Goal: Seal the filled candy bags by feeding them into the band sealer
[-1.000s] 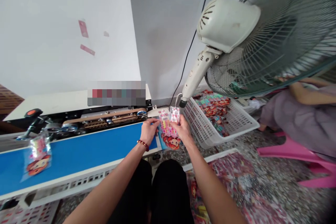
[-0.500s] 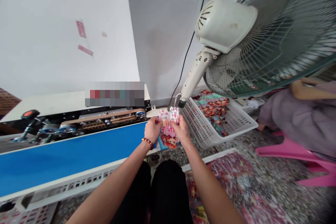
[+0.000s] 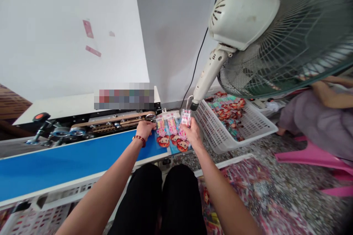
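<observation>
My left hand [image 3: 146, 130], with a beaded bracelet at the wrist, is closed at the left edge of a clear printed packet [image 3: 163, 140] with a red-haired cartoon figure. This packet lies over the right end of the blue conveyor belt [image 3: 110, 158], close to the sealing machine's rollers [image 3: 150, 117]. Beside it, a second similar packet [image 3: 174, 137] partly overlaps its neighbours. My right hand [image 3: 193, 132] grips further packets [image 3: 185, 117] by the side, thumb on top; how many it holds cannot be made out.
A white basket [image 3: 261, 128] of similar packets stands to the right, under a large fan [image 3: 245, 18]. Lower right, another tray [image 3: 242, 176] holds many packets. A person in grey clothing [image 3: 303, 114] sits by a pink stool [image 3: 309, 154]. A black cable [image 3: 197, 60] runs down the wall.
My left hand has moved left, away from my right hand, with a packet now spread over the belt's end. My right hand still holds packets. The view has shifted slightly.
</observation>
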Demonstrator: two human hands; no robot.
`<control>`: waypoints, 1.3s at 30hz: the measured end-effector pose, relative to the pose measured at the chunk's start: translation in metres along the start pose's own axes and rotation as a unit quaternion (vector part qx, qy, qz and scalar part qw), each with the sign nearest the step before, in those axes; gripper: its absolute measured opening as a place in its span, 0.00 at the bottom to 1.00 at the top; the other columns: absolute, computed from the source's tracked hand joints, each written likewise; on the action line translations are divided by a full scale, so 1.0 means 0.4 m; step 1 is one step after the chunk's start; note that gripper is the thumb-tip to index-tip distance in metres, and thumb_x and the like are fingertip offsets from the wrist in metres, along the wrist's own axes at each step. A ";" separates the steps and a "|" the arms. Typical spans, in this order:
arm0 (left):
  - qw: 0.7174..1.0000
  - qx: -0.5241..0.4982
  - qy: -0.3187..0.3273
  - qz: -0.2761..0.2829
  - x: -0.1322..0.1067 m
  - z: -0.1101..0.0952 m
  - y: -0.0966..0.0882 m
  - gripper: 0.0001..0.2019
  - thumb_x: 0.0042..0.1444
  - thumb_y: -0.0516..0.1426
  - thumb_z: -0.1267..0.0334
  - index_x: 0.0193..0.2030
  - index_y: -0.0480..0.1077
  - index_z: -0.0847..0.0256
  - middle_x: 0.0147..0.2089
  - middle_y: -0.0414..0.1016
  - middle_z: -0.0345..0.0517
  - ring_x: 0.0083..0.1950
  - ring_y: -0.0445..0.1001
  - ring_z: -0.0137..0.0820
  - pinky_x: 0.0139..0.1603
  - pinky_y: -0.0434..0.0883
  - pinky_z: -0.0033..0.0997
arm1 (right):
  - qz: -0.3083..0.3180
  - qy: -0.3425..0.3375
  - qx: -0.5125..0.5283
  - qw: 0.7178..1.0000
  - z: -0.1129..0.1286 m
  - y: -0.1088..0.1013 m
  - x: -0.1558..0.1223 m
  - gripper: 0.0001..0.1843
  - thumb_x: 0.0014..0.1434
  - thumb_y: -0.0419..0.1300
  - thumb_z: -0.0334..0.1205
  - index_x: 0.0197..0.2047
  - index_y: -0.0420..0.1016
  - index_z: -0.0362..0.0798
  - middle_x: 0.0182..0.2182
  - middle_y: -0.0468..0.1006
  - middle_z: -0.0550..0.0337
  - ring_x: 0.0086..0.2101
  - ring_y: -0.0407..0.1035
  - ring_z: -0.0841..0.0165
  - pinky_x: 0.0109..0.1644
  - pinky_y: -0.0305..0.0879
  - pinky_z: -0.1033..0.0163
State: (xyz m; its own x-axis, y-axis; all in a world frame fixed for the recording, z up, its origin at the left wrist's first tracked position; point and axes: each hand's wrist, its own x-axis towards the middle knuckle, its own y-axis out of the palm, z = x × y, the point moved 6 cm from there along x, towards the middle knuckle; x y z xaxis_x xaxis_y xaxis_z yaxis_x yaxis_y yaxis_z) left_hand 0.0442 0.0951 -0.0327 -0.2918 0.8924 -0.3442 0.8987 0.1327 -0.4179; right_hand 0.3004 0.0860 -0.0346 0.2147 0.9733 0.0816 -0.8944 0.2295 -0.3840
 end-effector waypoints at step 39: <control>0.925 -0.166 0.333 -0.078 -0.221 -0.153 0.015 0.10 0.60 0.59 0.54 0.36 0.73 0.57 0.36 0.76 0.43 0.39 0.74 0.33 0.46 0.71 0.30 | 0.031 0.026 0.149 0.988 -0.019 0.017 -0.012 0.17 0.51 0.64 0.53 0.39 0.68 0.54 0.31 0.80 0.61 0.33 0.79 0.58 0.30 0.71 0.60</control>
State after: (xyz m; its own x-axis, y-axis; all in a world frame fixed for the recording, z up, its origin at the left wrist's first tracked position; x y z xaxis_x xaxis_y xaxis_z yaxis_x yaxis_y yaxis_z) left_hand 0.0955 0.0434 0.0466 -0.2598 0.9045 0.3381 0.9459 0.3088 -0.0992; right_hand 0.2964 0.0830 -0.0446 0.1681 0.9856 0.0155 -0.9806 0.1688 -0.0992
